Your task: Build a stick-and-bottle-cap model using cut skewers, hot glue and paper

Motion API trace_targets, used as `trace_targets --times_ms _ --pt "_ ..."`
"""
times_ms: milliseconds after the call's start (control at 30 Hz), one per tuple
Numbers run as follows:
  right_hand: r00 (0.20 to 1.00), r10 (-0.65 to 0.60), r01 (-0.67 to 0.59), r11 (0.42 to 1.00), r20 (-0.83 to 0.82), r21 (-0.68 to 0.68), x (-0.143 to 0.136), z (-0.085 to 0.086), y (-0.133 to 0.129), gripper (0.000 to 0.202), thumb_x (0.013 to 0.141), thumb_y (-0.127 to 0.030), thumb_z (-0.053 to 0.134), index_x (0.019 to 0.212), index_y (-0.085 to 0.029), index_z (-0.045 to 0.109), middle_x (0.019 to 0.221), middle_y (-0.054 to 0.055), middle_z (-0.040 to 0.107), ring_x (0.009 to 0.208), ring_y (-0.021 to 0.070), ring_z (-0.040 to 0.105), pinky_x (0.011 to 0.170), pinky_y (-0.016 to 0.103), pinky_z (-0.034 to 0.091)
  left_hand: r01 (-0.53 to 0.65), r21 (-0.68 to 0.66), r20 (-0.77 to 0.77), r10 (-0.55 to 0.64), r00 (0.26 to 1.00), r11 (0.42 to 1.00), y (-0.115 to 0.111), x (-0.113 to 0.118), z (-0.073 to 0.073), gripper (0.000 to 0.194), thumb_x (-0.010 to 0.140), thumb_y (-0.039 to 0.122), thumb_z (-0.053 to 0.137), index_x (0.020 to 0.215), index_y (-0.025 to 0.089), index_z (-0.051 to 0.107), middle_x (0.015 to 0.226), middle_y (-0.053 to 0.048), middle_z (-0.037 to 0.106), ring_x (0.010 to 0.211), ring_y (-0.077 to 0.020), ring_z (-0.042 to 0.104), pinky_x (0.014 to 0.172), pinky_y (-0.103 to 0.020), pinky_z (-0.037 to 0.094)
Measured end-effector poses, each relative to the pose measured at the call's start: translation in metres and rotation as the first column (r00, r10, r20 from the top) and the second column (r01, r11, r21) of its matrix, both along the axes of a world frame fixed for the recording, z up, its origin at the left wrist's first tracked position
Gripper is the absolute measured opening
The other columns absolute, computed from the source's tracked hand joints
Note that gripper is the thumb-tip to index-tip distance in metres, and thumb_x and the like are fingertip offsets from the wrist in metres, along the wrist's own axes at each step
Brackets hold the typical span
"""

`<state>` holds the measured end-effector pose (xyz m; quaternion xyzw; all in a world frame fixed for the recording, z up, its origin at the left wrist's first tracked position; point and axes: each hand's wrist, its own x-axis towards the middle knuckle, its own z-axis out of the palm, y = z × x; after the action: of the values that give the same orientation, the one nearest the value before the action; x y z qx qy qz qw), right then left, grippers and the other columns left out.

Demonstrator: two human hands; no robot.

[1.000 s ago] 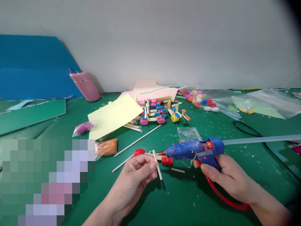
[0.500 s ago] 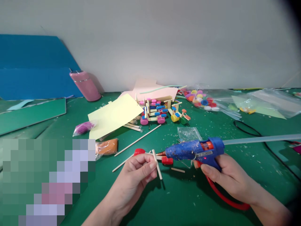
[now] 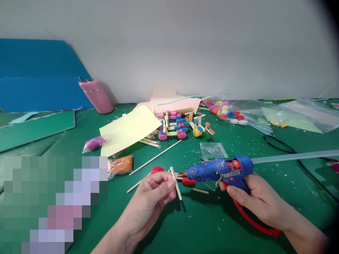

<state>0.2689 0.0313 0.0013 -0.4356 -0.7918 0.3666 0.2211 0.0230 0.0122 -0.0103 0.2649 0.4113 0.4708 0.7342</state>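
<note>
My left hand [image 3: 156,192] pinches a short pale wooden stick [image 3: 178,188] between thumb and fingers, its upper end tilted left. My right hand [image 3: 259,201] grips a blue hot glue gun [image 3: 212,170], which has a red trigger, a lit red light and a long clear glue stick [image 3: 293,156] in its rear. The metal nozzle [image 3: 181,174] points left and meets the wooden stick near its middle, as far as I can see. Behind the left fingers, two red bottle caps [image 3: 188,181] lie joined by a pale strip, partly hidden.
Small bottle-cap toy cars [image 3: 172,132] stand mid-table, beside yellow foam sheet [image 3: 128,128]. Loose wooden sticks [image 3: 156,157] and an orange clay packet [image 3: 121,165] lie left. A bag of colored caps [image 3: 227,112], a black cable [image 3: 280,150] and a pink cup [image 3: 96,96] are farther out.
The glue gun's nozzle has shifted slightly left against the wooden stick. My left hand and the stick have barely moved; both grips are unchanged.
</note>
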Motion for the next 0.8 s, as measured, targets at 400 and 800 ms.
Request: trace_targets --times_ms 400,800 --pt "1.0 0.017 -0.016 1.0 -0.006 0.027 -0.0003 0.0016 0.0005 0.025 0.089 -0.036 0.04 0.085 -0.019 0.057 0.069 0.002 0.059 0.061 0.0147 0.054 0.053 0.023 0.045 -0.016 -0.001 0.013 0.016 1.0 1.0 0.001 -0.0015 -0.0011 0.013 0.069 0.021 0.071 0.063 0.013 0.063 0.053 0.002 0.054 0.051 -0.0056 0.045 0.053 -0.016 0.037" --pt "1.0 0.011 -0.01 0.999 -0.01 0.045 -0.001 0.0019 0.0005 0.021 0.088 -0.034 0.042 0.084 -0.019 0.056 0.069 0.001 0.057 0.059 0.0136 0.053 0.053 0.022 0.045 -0.024 -0.002 0.002 0.024 1.0 1.0 0.0021 -0.0017 0.0012 0.014 0.067 0.023 0.072 0.063 0.014 0.062 0.053 0.003 0.053 0.051 -0.0058 0.043 0.052 -0.016 0.036"
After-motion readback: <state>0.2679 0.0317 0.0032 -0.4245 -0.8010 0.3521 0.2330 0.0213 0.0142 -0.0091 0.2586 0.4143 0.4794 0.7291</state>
